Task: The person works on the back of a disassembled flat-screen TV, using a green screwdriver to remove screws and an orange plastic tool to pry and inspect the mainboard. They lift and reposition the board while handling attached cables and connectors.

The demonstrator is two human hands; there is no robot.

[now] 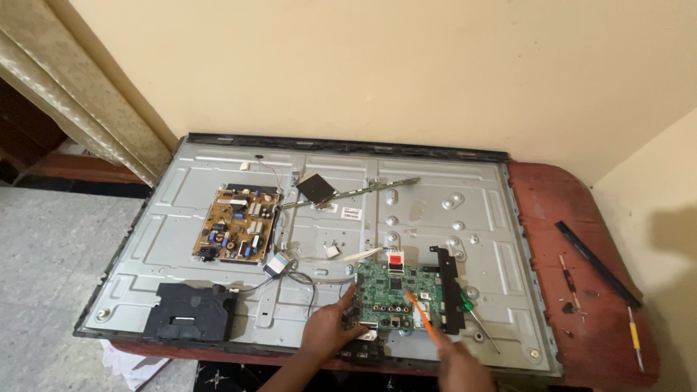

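A flat-screen television lies face down with its grey metal back panel [218, 290] bared. My left hand [330, 330] rests on the lower left corner of the green main circuit board [399, 287], fingers curled at its edge. My right hand [461, 363] grips an orange-handled screwdriver [421, 313], whose tip points at the middle of the green board. A black bracket [449, 287] stands along the board's right edge. A green-handled screwdriver [479, 323] lies on the panel just right of it.
A brown power supply board [238, 223] sits upper left, a black speaker box [190, 312] lower left. A small black board [315, 187] and a narrow strip [363, 190] lie near the top. The red-brown table [595, 319] holds a black strip [597, 263] and small tools.
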